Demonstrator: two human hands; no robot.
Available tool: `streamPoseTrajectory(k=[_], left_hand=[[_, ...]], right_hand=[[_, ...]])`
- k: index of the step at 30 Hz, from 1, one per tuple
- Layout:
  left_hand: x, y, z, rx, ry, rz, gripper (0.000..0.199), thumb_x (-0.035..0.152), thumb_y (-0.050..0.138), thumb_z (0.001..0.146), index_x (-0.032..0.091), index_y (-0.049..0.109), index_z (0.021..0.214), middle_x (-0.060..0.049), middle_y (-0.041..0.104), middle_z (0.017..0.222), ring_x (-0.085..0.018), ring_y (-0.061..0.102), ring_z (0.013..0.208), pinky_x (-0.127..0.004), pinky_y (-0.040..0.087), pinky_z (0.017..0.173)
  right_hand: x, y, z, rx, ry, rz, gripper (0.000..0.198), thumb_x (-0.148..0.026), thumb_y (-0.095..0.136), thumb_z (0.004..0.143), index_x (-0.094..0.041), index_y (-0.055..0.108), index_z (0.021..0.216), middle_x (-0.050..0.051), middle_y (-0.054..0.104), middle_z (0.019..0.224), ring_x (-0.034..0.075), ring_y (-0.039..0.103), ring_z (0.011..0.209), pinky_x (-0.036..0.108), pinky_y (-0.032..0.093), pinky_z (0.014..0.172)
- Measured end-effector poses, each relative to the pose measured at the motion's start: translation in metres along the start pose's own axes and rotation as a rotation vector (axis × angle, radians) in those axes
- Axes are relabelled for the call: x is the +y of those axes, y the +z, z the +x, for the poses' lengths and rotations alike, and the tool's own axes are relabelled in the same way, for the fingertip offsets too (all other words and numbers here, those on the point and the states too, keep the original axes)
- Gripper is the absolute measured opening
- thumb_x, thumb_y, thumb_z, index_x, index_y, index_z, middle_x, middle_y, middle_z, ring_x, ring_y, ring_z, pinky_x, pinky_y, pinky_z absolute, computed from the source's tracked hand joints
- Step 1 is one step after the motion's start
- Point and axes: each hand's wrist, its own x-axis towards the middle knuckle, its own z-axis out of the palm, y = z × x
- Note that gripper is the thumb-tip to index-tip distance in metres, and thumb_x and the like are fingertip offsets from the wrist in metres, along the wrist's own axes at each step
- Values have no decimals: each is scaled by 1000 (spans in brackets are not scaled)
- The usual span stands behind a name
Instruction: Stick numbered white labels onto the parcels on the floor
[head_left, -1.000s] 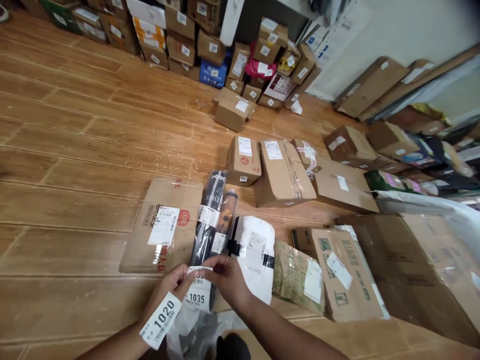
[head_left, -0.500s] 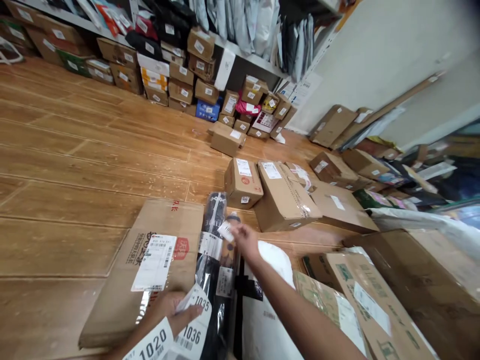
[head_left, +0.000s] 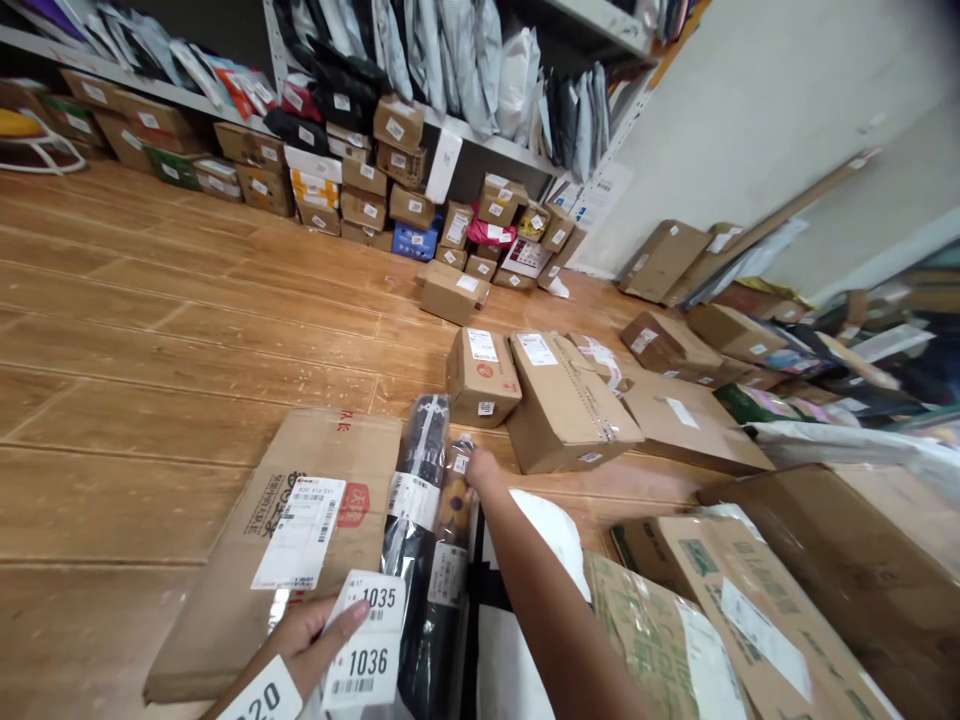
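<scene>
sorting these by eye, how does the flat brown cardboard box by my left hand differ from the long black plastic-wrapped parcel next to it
The flat brown cardboard box is wide, stiff and matt; the long black plastic-wrapped parcel is narrow, soft-looking and glossy. The box's white label is large; the parcel's is small. The right hand reaches beside the parcel, not the box. Both lie flat on the wooden floor.

The right hand (head_left: 480,470), which a second ago sat beside the left hand at the sticker strip, now reaches away along the slim black parcel (head_left: 454,520) and presses a small white label (head_left: 460,463) onto that parcel's far end. The left hand (head_left: 311,640) now holds the sticker strip (head_left: 369,640) alone, lifted so that 1035 and 1036 show. The view has tilted up, bringing the shelves (head_left: 480,140) into sight.
</scene>
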Motion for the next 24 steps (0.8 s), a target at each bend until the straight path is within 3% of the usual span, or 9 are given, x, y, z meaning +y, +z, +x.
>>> streamPoseTrajectory(k=[3,6,7,9,11,13,19,22,24], left_hand=[[-4,-1,8,68,22,-90,61,72,65,59,17,73,84,-7,74,73,-24,67,74,-29,53,67],[-5,-3,17,138,81,-105,62,72,65,60,17,72,87,-7,75,78,-24,67,76,-29,53,71],[-4,-3,20,146,87,-95,62,72,65,59,16,72,84,-6,74,74,-22,66,72,-28,52,67],[-4,-3,24,126,74,-115,60,67,73,54,15,71,83,-4,73,68,-20,65,65,-27,51,60],[-5,-2,27,121,27,-178,61,61,80,45,15,70,84,-2,73,67,-18,64,61,-26,50,56],[-7,-2,28,133,-24,-241,65,59,83,41,16,68,87,-2,73,68,-18,64,61,-26,50,56],[-4,-6,35,257,20,-102,60,71,71,50,16,64,71,1,63,53,-13,53,50,-23,41,48],[-4,-8,30,214,-6,38,58,70,70,50,16,65,70,-2,64,57,-17,54,53,-27,41,51],[-8,-10,18,171,37,208,47,63,70,55,17,61,62,0,59,54,-15,50,53,-26,36,51]], right_hand=[[-14,-11,-31,-122,-95,244,24,-32,50,90,-13,60,100,10,64,107,20,61,97,39,52,83],[-28,-15,-86,-447,-280,537,46,-51,35,91,-16,66,87,7,68,88,16,64,77,30,52,64],[-30,-15,-105,-566,-329,621,48,-60,46,82,-17,67,82,5,68,78,16,62,68,28,49,56],[-31,-10,-136,-665,-370,766,52,-68,66,59,-18,66,74,1,63,66,13,57,59,27,44,52],[-30,-2,-154,-631,-352,880,54,-65,75,48,-17,63,69,-1,60,64,12,53,58,27,42,55],[-28,9,-160,-551,-300,973,52,-62,77,48,-18,61,70,-2,58,64,11,53,59,27,41,58],[-35,32,-165,-394,-229,1095,46,-60,74,54,-19,57,64,-2,55,57,11,49,51,26,40,49],[-37,26,-147,-263,-265,1051,38,-56,71,61,-19,60,64,0,59,61,13,51,55,27,43,50],[-35,18,-111,-87,-253,990,28,-48,65,71,-20,61,73,2,63,74,15,56,67,28,46,60]])
